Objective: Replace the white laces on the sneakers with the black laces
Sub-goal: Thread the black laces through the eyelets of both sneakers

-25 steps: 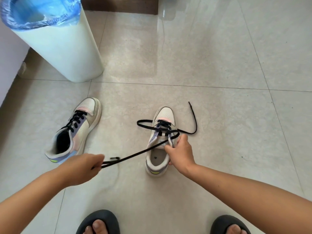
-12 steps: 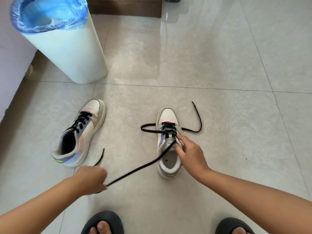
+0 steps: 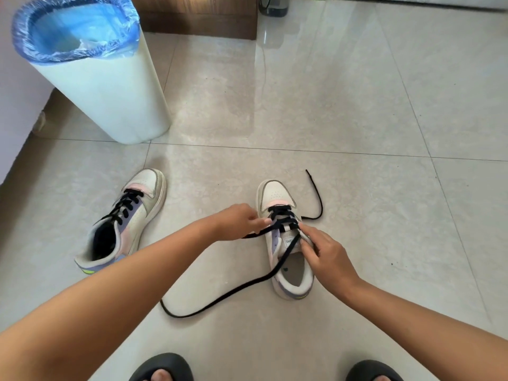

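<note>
sneakers: we count 2, the left one fully laced, nearer the bin
right sneaker: 1 black lace, half threaded
left hand: pinches the lace
right hand: grips the sneaker's tongue side

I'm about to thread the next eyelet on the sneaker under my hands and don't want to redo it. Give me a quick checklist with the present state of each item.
1. Lower rows of the black lace crossed on the near sneaker: ok.
2. Upper eyelets threaded: not ok, the lace stops near the tongue.
3. Left hand holding a lace strand: cannot tell, its fingertips are at the lace crossing.
4. Right hand steadying the sneaker's side: ok.
5. Long free end untangled on the floor: ok, one open curve.
6. Other sneaker laced black: ok as far as visible.
</note>
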`<state>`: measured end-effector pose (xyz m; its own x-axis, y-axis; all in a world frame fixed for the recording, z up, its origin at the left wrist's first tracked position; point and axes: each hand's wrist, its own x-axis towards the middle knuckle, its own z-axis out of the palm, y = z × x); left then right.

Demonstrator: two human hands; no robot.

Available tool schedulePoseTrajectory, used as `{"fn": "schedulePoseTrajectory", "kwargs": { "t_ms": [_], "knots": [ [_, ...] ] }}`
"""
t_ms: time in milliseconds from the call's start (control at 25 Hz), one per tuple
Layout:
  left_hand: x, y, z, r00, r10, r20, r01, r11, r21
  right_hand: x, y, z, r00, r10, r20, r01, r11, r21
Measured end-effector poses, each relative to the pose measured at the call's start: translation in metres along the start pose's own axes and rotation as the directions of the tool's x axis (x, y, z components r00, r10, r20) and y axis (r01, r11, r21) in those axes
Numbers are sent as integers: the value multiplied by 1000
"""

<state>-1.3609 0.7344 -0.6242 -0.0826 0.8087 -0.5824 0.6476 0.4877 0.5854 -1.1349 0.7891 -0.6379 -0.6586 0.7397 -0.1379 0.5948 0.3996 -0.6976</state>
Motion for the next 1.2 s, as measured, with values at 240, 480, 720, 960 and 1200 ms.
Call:
{"fn": "schedulePoseTrajectory", "kwargs": {
  "t_ms": [240,480,720,960,1200],
  "knots": [
    [-18,-4,12,998,54,43,-37,944,-327,5,-2,-5,997,-80,-25,79,997,-19],
    [-43,-22,-32,1000,24,-1,-22,873,-488,23,5,-13,990,121,-70,-120,993,25],
    [-78,-77,-83,968,-181,-175,-106,338,-935,33,20,-24,969,245,-45,-246,969,-26],
    [-94,-116,-110,828,-421,-370,-464,-146,-874,33,27,-29,956,292,-34,-294,955,-44],
    [-114,-139,-135,662,-644,-383,-702,-354,-618,41,21,-31,952,306,-28,-307,950,-57]
  ]
}}
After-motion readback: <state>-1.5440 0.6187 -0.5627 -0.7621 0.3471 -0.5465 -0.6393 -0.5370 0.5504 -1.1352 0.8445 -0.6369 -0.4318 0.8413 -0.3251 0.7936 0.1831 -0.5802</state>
